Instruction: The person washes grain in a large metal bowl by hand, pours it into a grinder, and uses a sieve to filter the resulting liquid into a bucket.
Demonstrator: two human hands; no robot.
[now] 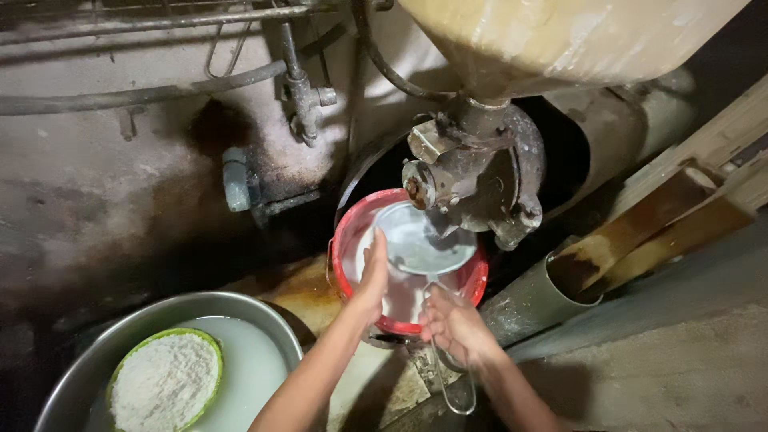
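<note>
The left hand (373, 276) pressed flat against the rim of a round metal strainer (424, 240) held over a red bucket (346, 240) beneath the grinder spout (468, 180). The right hand (454, 324) closed around what seemed the strainer's wire handle (456, 392). A steel basin (120, 340) of white liquid sat well apart, lower left.

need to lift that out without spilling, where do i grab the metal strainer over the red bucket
Grip the strainer by its wire handle, which runs toward the person from the near rim; come from the near side, where the right hand is. The grinder spout crowds the far side. Steady the left rim as the left hand does, keeping it level.
</note>
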